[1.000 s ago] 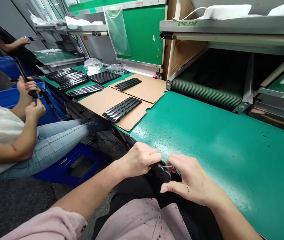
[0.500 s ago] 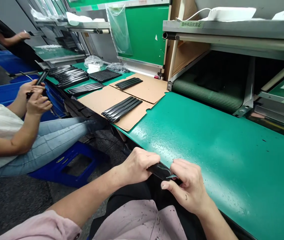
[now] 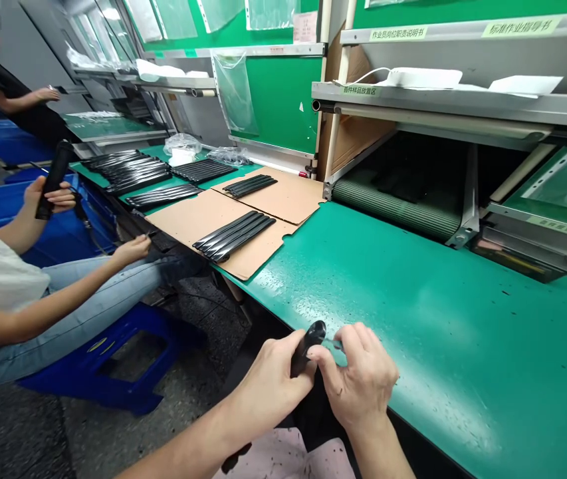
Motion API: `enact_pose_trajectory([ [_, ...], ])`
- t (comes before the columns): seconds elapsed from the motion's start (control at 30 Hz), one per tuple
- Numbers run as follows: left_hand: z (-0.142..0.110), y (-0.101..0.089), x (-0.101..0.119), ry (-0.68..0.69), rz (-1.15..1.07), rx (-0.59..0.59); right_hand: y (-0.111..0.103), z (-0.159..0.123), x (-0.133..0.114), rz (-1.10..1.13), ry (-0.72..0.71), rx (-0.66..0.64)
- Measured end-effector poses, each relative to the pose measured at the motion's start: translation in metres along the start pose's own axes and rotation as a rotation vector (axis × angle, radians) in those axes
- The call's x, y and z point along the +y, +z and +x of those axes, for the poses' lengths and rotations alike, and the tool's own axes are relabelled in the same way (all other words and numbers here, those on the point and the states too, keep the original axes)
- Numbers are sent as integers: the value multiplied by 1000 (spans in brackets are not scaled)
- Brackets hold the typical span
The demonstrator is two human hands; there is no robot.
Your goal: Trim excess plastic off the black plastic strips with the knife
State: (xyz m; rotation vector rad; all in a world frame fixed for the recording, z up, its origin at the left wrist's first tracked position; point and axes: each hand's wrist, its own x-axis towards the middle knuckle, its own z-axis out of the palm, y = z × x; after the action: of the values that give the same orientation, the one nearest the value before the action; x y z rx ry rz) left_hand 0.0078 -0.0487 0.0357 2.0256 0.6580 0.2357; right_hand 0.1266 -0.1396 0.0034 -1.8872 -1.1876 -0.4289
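Note:
My left hand (image 3: 270,379) is wrapped round a glossy black plastic piece (image 3: 316,332), its rounded end pointing up and away from me. Most of the piece is hidden by my fingers and palm. My right hand (image 3: 363,379) pinches a thin, pale blade (image 3: 334,344) between thumb and fingers. Its edge lies against or very near the right side of the black piece; I cannot tell whether they touch. Both hands are above my lap, at the front edge of the green table (image 3: 363,286).
Long black pieces (image 3: 236,234) lie in a row on a cardboard sheet (image 3: 178,219). More black strips (image 3: 133,169) are piled farther left. A conveyor belt (image 3: 397,203) runs under the shelf (image 3: 453,103). At left, a co-worker on a blue stool (image 3: 113,359) holds a black piece (image 3: 55,179).
The black piece has swung from lying sideways to pointing upward, and both hands turned with it. The co-worker's hands have moved apart. My view has shifted, showing more of the shelf.

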Motion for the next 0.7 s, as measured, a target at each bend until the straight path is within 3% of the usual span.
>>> enact_pose_trajectory([
  [0.13, 1, -2, -6, 25, 83, 32, -9, 10, 3, 293, 115, -207],
  [0.23, 1, -4, -8, 48, 157, 56, -14, 13, 7, 427, 104, -356],
  [0.3, 1, -4, -6, 42, 151, 50, -14, 10, 8, 393, 66, -327],
  [0.4, 2, -4, -1, 17, 107, 15, -10, 2, 8, 238, -10, -165],
  [0.5, 2, -5, 6, -14, 66, -20, -7, -2, 4, 110, 3, -52],
  [0.63, 3, -7, 13, -32, 26, -60, -6, -2, -3, -46, 8, -24],
  [0.7, 5, -11, 14, -3, 44, -67, -8, -1, -5, -17, -10, -37],
])
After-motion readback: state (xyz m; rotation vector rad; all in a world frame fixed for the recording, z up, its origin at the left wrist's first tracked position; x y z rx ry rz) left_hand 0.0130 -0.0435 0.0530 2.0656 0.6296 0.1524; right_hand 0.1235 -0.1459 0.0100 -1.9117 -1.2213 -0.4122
